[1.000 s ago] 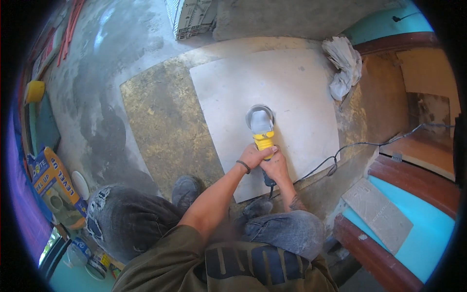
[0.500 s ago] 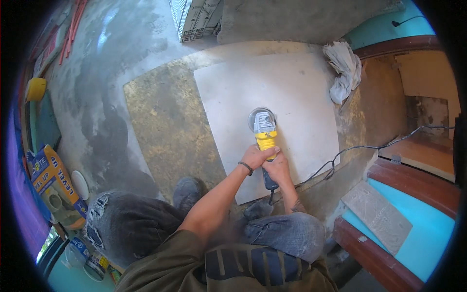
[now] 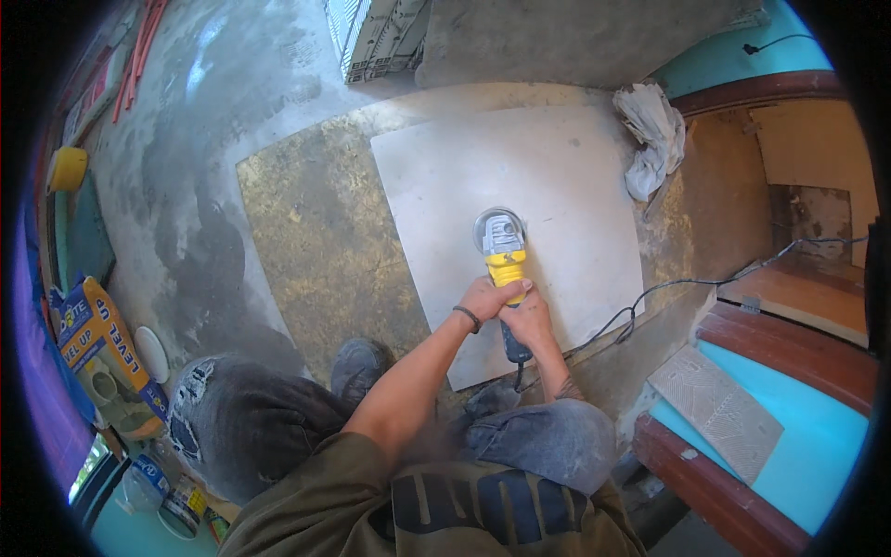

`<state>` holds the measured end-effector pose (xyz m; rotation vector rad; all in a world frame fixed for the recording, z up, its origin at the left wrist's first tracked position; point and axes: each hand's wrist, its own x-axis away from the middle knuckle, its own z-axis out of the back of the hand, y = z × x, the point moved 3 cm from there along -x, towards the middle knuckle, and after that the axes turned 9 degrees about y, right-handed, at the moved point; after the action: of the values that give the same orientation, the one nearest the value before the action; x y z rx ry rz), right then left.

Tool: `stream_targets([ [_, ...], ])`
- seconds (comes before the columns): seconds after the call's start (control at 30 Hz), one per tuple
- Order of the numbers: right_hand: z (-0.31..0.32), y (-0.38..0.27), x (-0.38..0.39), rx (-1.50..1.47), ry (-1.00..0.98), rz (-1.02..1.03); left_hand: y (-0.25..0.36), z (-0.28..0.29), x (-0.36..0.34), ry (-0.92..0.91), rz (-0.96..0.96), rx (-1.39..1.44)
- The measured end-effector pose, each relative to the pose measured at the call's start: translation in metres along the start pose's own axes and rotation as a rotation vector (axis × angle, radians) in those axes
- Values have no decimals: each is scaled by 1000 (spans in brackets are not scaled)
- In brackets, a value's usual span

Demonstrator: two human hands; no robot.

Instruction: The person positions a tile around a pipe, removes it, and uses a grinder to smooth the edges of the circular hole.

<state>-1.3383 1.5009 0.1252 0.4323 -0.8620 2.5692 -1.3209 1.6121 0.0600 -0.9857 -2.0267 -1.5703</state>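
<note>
Both my hands grip a yellow and grey angle grinder [image 3: 504, 247] over a large pale tile [image 3: 445, 176]. My left hand [image 3: 486, 299] wraps round the yellow body, with a dark band on its wrist. Just behind it, my right hand [image 3: 529, 320] closes round the dark handle. The grinder's round disc end points away from me, near the middle of the tile; whether it touches the surface I cannot tell. A black cord [image 3: 687, 281] runs from the handle's end off to the right.
Beneath the tile lies a stained board [image 3: 316, 213]. A crumpled whitish bag [image 3: 650, 139] rests at its far right corner. Stacked boxes [image 3: 380, 42] stand at the back. A yellow and blue sack [image 3: 116, 343] lies left, and a grey tile piece [image 3: 716, 411] right.
My view has shifted very slightly. The hands and the grinder hold nearly the same place on the tile.
</note>
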Motion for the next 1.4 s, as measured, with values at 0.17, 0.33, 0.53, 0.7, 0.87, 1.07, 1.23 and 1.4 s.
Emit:
stream_targets([
  [0.17, 3, -4, -2, 19, -9, 15, -4, 1, -4, -18, 80, 15],
  [0.33, 2, -6, -4, 23, -62, -10, -4, 2, -6, -24, 5, 55],
  [0.53, 9, -9, -3, 58, -48, -39, -3, -2, -7, -52, 32, 46],
  [0.7, 6, -14, -2, 37, -48, -51, -1, 3, -4, -36, 32, 72],
  [0.87, 8, -18, -1, 43, -63, -40, 1, 3, -1, -44, 56, 83],
  [1.07, 9, -20, -1, 68, -60, -53, -3, 2, -5, -50, 49, 115],
  [1.23, 8, -17, -2, 62, -58, -39, 0, 1, -2, -79, 43, 172],
  [1.4, 4, -14, -1, 52, -30, -25, 6, 3, 2, -54, 25, 136],
])
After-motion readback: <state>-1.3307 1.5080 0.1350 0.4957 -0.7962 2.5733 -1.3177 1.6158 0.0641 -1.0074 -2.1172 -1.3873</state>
